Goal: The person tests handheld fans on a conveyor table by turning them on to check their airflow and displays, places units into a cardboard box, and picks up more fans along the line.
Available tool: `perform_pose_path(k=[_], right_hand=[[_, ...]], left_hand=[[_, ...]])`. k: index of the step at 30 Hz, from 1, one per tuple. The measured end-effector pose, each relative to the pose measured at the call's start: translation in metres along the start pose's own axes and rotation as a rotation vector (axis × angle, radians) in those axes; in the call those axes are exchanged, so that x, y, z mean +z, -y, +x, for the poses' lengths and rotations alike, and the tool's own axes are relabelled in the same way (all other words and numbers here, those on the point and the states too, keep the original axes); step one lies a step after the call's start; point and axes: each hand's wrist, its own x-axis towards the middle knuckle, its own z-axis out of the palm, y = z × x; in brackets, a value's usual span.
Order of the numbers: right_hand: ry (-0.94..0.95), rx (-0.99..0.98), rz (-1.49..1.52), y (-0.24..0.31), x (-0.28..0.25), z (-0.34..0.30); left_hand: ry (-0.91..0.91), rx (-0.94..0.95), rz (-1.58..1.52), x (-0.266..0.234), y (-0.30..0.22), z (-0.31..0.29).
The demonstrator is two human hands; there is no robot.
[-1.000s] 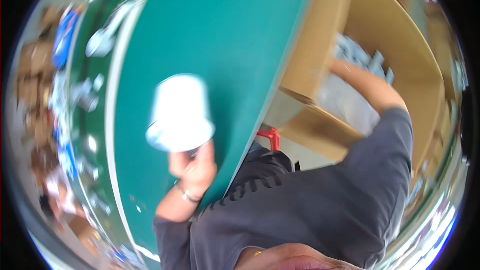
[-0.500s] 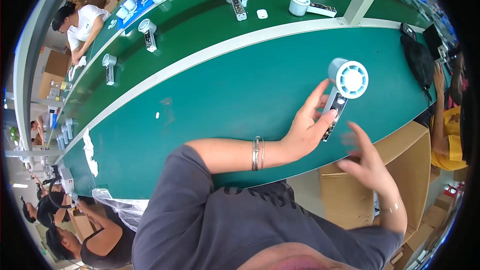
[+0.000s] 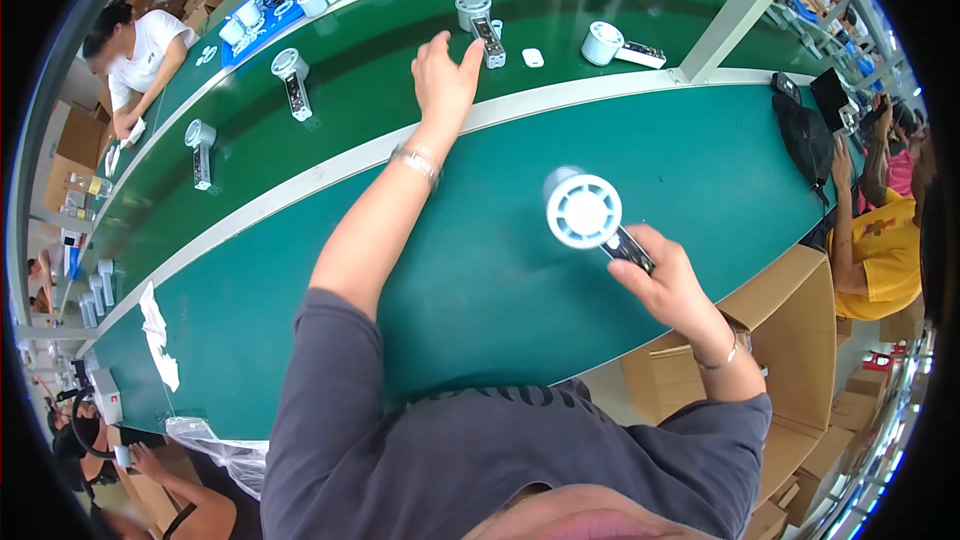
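Observation:
My right hand (image 3: 665,280) grips a light-blue handheld fan (image 3: 584,212) by its handle, where a dark circuit board lies exposed. The fan's round slotted head points up and left above the green bench. My left hand (image 3: 445,85) is stretched over the far green strip, fingers apart and holding nothing. Its thumb is beside the handle of another handheld fan (image 3: 488,43); whether they touch I cannot tell. To the right of that fan lie a small white cover (image 3: 533,58) and a third fan (image 3: 603,43) on its side.
Two more fans (image 3: 291,65) (image 3: 202,155) stand on the strip at the left. A pale rail (image 3: 330,172) divides strip and bench, with a post (image 3: 735,15) at the right. A black pouch (image 3: 805,135), a white cloth (image 3: 158,335) and an open carton (image 3: 790,340) are nearby. Co-workers sit around.
The fan has passed from my left hand to my right and moved left and lower. My left hand has let go and reached forward to the far strip.

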Motion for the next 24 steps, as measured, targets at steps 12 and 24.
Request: perform_pose_path(k=[12,24], right_hand=[[0.224,0.373,-0.153,-0.015,0.002,-0.014],[-0.444,-0.757,0.637,0.074,0.015,0.016]], left_hand=[[0.281,-0.362,0.180,0.073,0.014,0.044],[0.307,-0.224,-0.464,-0.158,0.024,-0.110]])
